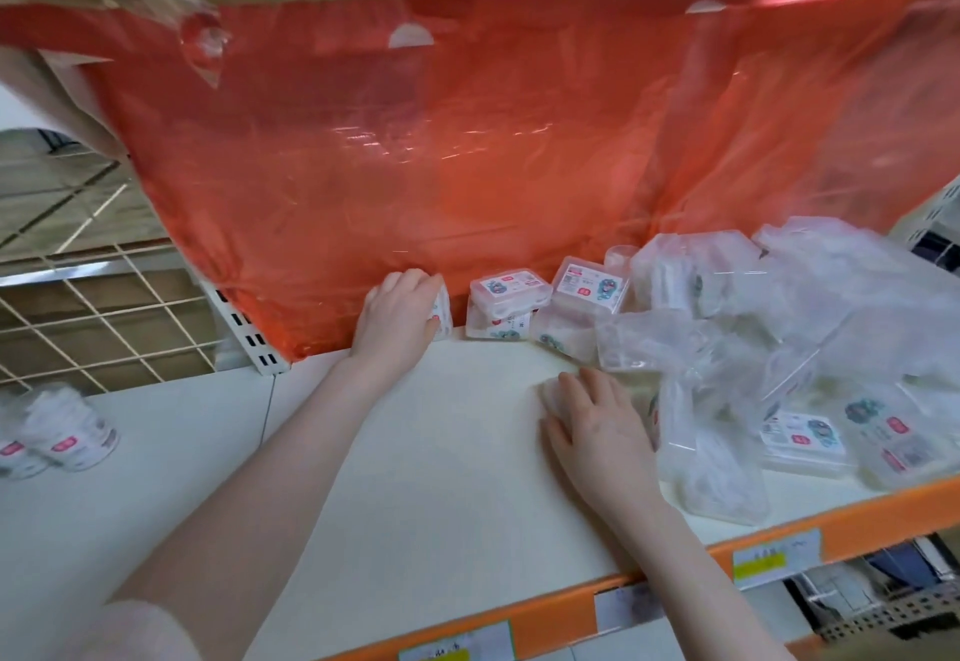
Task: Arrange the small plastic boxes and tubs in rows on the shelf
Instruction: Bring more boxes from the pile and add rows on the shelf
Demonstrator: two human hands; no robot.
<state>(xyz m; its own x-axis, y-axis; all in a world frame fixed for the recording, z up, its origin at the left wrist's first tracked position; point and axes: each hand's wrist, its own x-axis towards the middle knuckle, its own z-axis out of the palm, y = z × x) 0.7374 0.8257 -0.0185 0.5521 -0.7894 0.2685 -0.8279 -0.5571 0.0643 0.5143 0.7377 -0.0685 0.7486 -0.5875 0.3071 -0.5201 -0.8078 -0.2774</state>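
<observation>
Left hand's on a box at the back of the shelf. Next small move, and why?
Probably let go of the small box where the left hand holds it upright against the red plastic sheet. Then fetch another from the jumbled boxes beside it. The right hand rests near the clear bags.

— Is any writing reading clearly on the small plastic boxes (pixel 510 291)?
— No. Their labels are showing a red mark and a teal picture, but the print is blurring out.
— And the tubs (pixel 72 426) at the left?
— Only a pink patch is showing, no legible letters.
— The price tags (pixel 776 555) on the orange shelf edge (pixel 883 509)?
— Dark characters above a yellow strip, too small to read.
</observation>
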